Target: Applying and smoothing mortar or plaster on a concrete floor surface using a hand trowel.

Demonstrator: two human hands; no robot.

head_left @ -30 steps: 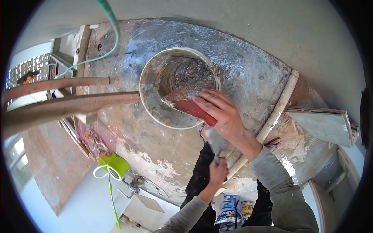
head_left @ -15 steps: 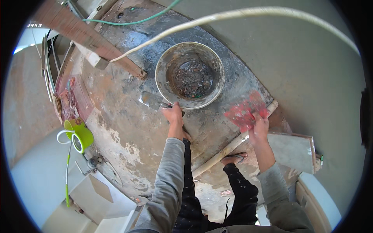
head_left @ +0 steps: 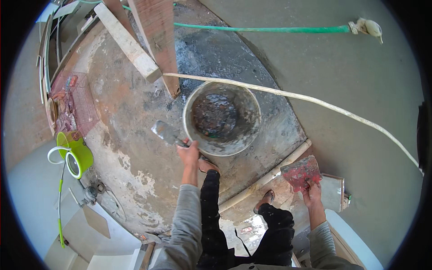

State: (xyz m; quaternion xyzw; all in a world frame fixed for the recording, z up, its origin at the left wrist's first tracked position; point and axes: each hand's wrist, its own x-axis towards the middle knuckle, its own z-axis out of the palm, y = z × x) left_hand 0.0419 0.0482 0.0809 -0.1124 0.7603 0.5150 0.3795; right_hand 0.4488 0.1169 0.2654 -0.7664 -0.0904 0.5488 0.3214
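Red board: is sitting in the right hand, right of the frame's centre, with grey smears covering much of its face.
Right hand: is pinching the board's lower edge.
Trowel: is pointing its grey-smeared blade toward the upper left of the frame, just left of the bucket.
Left hand: is gripping the trowel's handle with curled fingers; whether it is also touching the bucket's rim, I cannot tell.
Bucket: is standing upright near the middle of the frame.
Dark lumpy matter: is covering the bucket's bottom, looking wet.
Pale hose: is running past the bucket's upper rim toward the frame's right edge.
Wooden post: is slanting down from the top, its lower end coming near the bucket.
Green hose: is stretching across the top.
Lime pail: is occupying the left side.
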